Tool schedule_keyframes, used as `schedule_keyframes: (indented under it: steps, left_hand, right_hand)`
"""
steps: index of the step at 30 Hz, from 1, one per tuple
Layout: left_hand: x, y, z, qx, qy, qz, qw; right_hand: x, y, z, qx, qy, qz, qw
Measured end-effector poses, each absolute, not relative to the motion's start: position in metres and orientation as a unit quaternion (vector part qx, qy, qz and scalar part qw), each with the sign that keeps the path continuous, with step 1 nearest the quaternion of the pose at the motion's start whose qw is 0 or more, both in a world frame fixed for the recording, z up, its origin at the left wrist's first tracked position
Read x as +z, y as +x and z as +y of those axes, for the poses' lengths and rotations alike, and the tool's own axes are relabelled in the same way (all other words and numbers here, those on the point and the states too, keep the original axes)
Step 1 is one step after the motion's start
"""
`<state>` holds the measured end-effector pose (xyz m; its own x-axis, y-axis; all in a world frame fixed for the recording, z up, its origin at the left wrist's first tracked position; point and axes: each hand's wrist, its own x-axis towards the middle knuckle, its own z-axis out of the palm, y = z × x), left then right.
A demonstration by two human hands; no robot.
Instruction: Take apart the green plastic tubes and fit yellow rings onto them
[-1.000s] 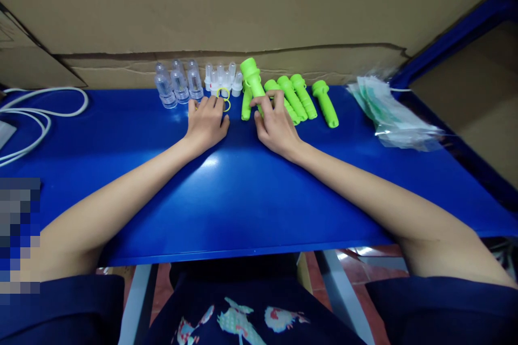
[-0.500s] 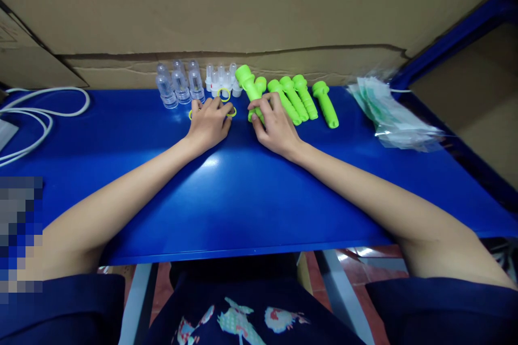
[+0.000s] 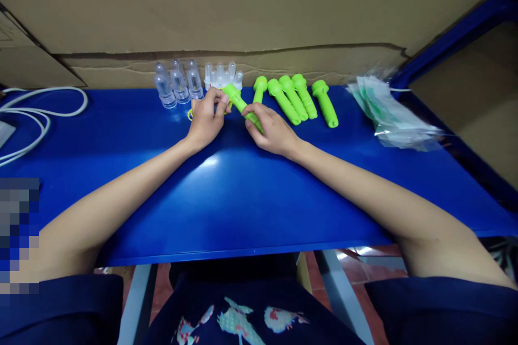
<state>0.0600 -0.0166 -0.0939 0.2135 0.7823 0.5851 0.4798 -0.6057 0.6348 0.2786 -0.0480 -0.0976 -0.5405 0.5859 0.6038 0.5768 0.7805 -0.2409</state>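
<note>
My right hand (image 3: 273, 128) is wrapped round the lower handle of a lime-green flashlight body (image 3: 235, 97), holding it tilted with its wide head toward the left. At that head, my left hand (image 3: 207, 119) has its fingers pinched together on what looks like a thin yellow ring, mostly hidden by the fingers. Another yellow ring (image 3: 190, 114) lies on the table, partly covered by the left hand. More green flashlight bodies (image 3: 288, 105) lie to the right of my right hand. Behind the left hand stand several clear plastic lens pieces (image 3: 178, 86) and smaller white-based bulb-like pieces (image 3: 220, 74).
A blue table (image 3: 243, 199) carries everything, with a cardboard wall (image 3: 243, 5) along its back. Clear bags with green-and-white contents (image 3: 384, 107) lie at the right. A white cable (image 3: 48, 113) is coiled at the left.
The green flashlight body has tipped to the left and come lower, its head now meeting my left fingertips. My left hand has gone from lying spread over the rings to a pinch.
</note>
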Motion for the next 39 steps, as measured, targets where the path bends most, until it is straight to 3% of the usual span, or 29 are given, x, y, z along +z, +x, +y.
schedule_keyframes:
  steps: [4,28,39]
  left_hand:
    - [-0.101,0.056,-0.006,0.512,0.716,0.414,0.229]
    - [-0.105,0.058,0.002,0.573,0.656,0.424,0.249]
    - [-0.105,0.057,0.001,0.583,0.655,0.419,0.238]
  right_hand:
    - [-0.097,0.28,-0.048,0.008,-0.329,-0.872,0.364]
    - [-0.096,0.279,-0.056,-0.044,-0.311,-0.871,0.379]
    - [-0.098,0.279,-0.057,-0.022,-0.378,-0.866,0.326]
